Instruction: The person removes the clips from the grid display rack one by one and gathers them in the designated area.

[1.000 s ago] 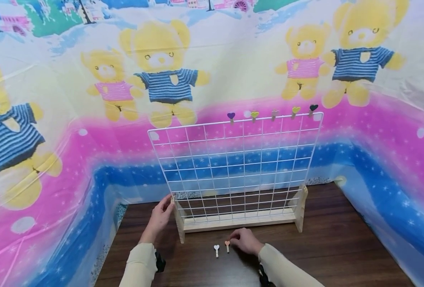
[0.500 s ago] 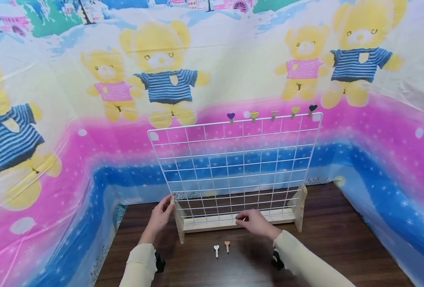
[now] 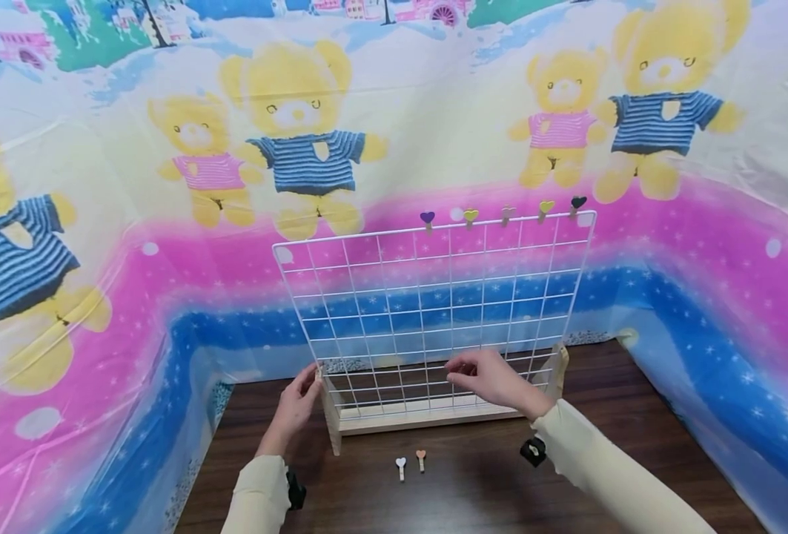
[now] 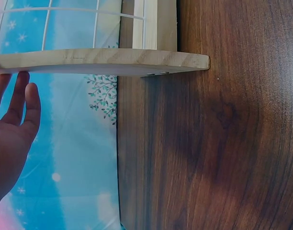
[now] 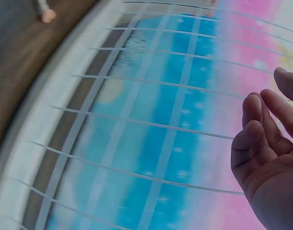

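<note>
A white wire grid (image 3: 420, 297) stands upright in a pale wooden stand (image 3: 434, 420). My left hand (image 3: 293, 406) holds the top of the stand's left end piece, thumb in front; in the left wrist view its other fingers (image 4: 19, 96) touch the outer face. My right hand (image 3: 494, 380) hovers before the grid's lower right part, thumb and fingertips close together. I cannot tell whether something small sits between them. On the table lie a white heart clothespin (image 3: 401, 469) and an orange heart clothespin (image 3: 422, 460).
Along the grid's top right edge sit several heart clothespins, from a purple heart clothespin (image 3: 428, 219) to a black heart clothespin (image 3: 577, 204). The dark wooden table (image 3: 367, 512) meets a printed bear backdrop (image 3: 420, 148) behind the stand and on both sides.
My right hand has risen from beside the orange clothespin, up and to the right, to in front of the grid. The left hand and both table clothespins stay put.
</note>
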Demonstrator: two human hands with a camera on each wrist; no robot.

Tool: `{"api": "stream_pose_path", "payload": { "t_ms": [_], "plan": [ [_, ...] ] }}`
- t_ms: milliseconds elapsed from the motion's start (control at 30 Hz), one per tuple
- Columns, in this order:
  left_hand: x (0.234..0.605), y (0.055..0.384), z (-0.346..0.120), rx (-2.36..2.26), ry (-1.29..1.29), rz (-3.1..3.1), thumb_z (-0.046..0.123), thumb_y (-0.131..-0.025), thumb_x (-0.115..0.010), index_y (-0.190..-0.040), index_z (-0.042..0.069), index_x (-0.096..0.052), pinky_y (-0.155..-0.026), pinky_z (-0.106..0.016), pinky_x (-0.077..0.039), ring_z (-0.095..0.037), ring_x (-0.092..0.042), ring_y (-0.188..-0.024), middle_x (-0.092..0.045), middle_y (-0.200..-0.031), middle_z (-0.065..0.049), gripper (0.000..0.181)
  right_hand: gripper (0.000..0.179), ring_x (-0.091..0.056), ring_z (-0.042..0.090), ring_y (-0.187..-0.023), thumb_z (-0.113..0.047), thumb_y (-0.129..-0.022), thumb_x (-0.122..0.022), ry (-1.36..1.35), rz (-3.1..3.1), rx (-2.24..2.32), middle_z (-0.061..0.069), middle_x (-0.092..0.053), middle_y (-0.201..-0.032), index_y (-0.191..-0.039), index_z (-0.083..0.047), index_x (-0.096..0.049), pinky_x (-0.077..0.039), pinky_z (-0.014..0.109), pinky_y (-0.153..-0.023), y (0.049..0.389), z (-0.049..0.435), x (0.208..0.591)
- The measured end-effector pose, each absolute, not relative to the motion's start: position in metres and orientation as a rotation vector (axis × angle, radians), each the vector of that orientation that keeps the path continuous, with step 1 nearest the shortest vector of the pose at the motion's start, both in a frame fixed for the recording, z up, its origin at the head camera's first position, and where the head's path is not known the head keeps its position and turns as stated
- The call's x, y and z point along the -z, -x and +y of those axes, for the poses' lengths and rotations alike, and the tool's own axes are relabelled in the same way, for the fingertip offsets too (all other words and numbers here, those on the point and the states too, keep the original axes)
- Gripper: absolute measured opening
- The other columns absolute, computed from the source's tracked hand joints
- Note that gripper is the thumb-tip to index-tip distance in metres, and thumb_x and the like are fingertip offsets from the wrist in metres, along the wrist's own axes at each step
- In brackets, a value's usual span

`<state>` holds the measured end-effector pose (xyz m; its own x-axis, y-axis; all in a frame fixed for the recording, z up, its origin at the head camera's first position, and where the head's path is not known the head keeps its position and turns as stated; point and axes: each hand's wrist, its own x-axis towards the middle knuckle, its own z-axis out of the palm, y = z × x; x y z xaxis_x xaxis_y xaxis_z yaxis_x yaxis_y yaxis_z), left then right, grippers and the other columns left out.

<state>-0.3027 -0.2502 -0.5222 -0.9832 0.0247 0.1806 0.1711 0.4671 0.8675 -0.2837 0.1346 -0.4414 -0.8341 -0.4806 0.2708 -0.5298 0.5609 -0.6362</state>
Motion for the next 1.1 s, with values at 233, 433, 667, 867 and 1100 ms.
{"api": "stream_pose_path", "payload": {
  "t_ms": [233, 433, 667, 867, 1100],
  "plan": [
    [0.522, 0.302, -0.250, 1.526, 0.185, -2.557, 0.019, -0.100, -0.049, -0.141, 0.006, -0.044, -0.091, -0.047, -0.044, -0.034, -0.051, -0.115, -0.053, -0.129, -0.023, 0.043, 0.016, -0.057, 0.008, -0.075, -0.020, -0.090, -0.067, -0.902, -2.646, -1.093, -0.006, -0.065, -0.092, -0.103, -0.014, -0.070, -0.049, 0.027, -0.062, 0.279, 0.137, 0.388],
    [0.521, 0.301, -0.251, 1.542, 0.169, -2.552, 0.017, -0.100, -0.049, -0.140, 0.008, -0.045, -0.091, -0.046, -0.044, -0.034, -0.051, -0.115, -0.053, -0.130, -0.022, 0.041, 0.018, -0.056, 0.008, -0.071, -0.020, -0.090, -0.067, -0.917, -2.564, -1.032, -0.004, -0.064, -0.094, -0.106, -0.012, -0.070, -0.049, 0.027, -0.061, 0.279, 0.135, 0.347],
    [0.520, 0.301, -0.251, 1.538, 0.182, -2.546, 0.017, -0.100, -0.049, -0.140, 0.005, -0.045, -0.088, -0.045, -0.045, -0.034, -0.053, -0.111, -0.055, -0.125, -0.022, 0.041, 0.019, -0.055, 0.013, -0.063, -0.017, -0.090, -0.066, -0.894, -2.457, -1.073, 0.001, -0.064, -0.083, -0.108, -0.009, -0.069, -0.047, 0.031, -0.056, 0.283, 0.129, 0.308],
    [0.520, 0.301, -0.250, 1.520, 0.186, -2.556, 0.016, -0.100, -0.050, -0.140, 0.005, -0.045, -0.088, -0.045, -0.045, -0.033, -0.053, -0.111, -0.055, -0.126, -0.021, 0.041, 0.022, -0.054, 0.015, -0.062, -0.018, -0.090, -0.067, -0.890, -2.376, -1.122, 0.000, -0.061, -0.081, -0.110, -0.009, -0.069, -0.047, 0.029, -0.054, 0.287, 0.123, 0.283],
    [0.519, 0.301, -0.250, 1.544, 0.194, -2.557, 0.018, -0.101, -0.048, -0.141, 0.007, -0.044, -0.091, -0.047, -0.044, -0.034, -0.051, -0.115, -0.052, -0.130, -0.022, 0.042, 0.025, -0.056, 0.014, -0.058, -0.014, -0.088, -0.068, -0.862, -2.211, -1.169, 0.003, -0.060, -0.080, -0.112, -0.005, -0.068, -0.046, 0.026, -0.048, 0.287, 0.113, 0.253]
  ]
}}
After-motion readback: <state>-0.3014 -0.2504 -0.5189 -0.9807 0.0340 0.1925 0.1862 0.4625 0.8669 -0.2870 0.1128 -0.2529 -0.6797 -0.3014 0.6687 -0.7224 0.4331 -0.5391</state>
